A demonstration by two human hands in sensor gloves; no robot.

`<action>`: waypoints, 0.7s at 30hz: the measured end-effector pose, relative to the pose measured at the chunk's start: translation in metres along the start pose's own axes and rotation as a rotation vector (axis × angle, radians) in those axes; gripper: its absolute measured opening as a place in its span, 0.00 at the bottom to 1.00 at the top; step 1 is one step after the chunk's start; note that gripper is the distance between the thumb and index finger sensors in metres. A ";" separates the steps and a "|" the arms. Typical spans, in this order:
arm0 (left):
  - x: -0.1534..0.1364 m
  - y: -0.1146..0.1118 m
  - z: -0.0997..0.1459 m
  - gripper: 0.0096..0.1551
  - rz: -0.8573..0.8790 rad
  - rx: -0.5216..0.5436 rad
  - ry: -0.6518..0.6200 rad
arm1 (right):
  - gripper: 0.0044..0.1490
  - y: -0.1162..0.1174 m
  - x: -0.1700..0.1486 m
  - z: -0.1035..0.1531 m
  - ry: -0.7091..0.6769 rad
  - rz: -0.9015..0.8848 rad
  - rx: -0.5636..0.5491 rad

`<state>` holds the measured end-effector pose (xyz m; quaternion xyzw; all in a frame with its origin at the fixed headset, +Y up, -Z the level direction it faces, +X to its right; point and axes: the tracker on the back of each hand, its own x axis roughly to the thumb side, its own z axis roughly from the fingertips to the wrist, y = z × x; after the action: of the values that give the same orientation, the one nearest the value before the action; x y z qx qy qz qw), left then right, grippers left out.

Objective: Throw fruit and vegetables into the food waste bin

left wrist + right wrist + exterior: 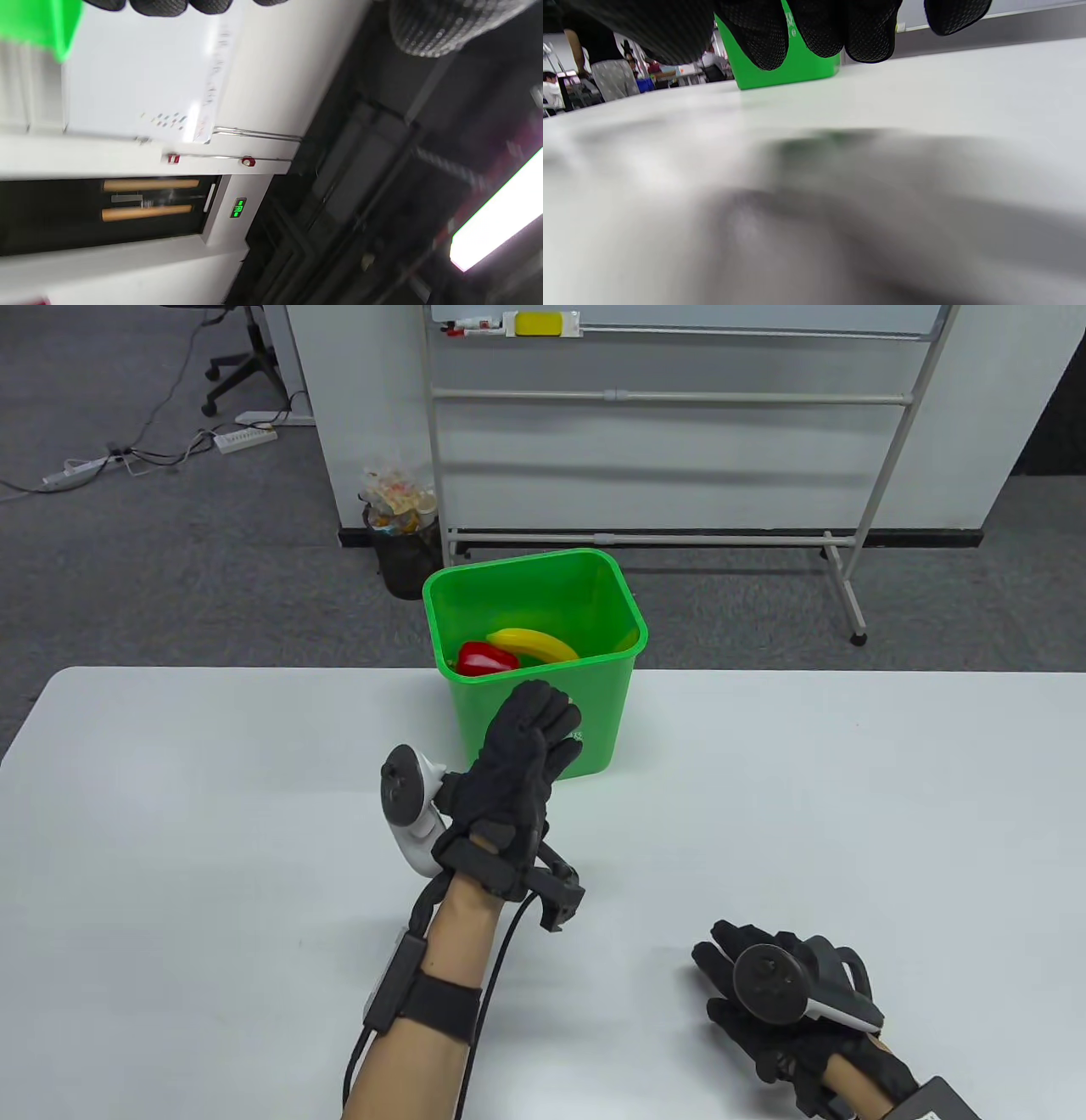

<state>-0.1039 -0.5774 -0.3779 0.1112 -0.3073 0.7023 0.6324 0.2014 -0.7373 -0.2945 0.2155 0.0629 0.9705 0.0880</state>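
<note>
Table view: your left hand [517,768] is raised w/ fingers spread, empty, in front of the green bin [543,712] at the tabletop [212,780] far edge. Banana [533,642] & red pepper [485,658] lie inside. Your right hand [776,1010] rests flat, fingers apart, near-right, holding nothing.
</note>
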 end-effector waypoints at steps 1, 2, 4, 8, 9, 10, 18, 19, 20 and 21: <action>0.007 -0.002 0.006 0.57 -0.094 -0.009 -0.026 | 0.46 -0.004 0.002 0.001 -0.009 -0.007 -0.026; 0.015 -0.005 0.015 0.57 -0.211 -0.026 -0.058 | 0.46 -0.008 0.004 0.003 -0.025 -0.013 -0.057; 0.027 -0.014 0.037 0.57 -0.493 -0.087 -0.127 | 0.46 -0.018 0.008 0.007 -0.059 -0.045 -0.135; 0.019 -0.032 0.080 0.57 -1.234 -0.226 -0.212 | 0.46 -0.031 0.016 0.015 -0.135 -0.061 -0.289; 0.014 -0.035 0.088 0.57 -1.355 -0.264 -0.214 | 0.46 -0.033 0.018 0.017 -0.150 -0.049 -0.317; 0.005 -0.038 0.098 0.58 -1.477 -0.308 -0.199 | 0.46 -0.034 0.020 0.019 -0.163 -0.033 -0.349; -0.051 -0.018 0.134 0.61 -1.693 -0.532 0.163 | 0.54 -0.025 0.009 0.013 -0.048 0.132 -0.253; -0.053 -0.014 0.135 0.61 -1.704 -0.520 0.171 | 0.54 -0.024 0.004 0.011 -0.026 0.143 -0.251; -0.054 -0.008 0.136 0.61 -1.721 -0.505 0.191 | 0.55 -0.024 -0.001 0.010 -0.003 0.142 -0.249; -0.055 -0.002 0.136 0.61 -1.722 -0.500 0.213 | 0.55 -0.024 -0.008 0.009 0.030 0.119 -0.229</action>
<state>-0.1237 -0.7002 -0.2997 0.0963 -0.2012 -0.0950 0.9702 0.2157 -0.7149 -0.2934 0.1929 -0.0598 0.9779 0.0533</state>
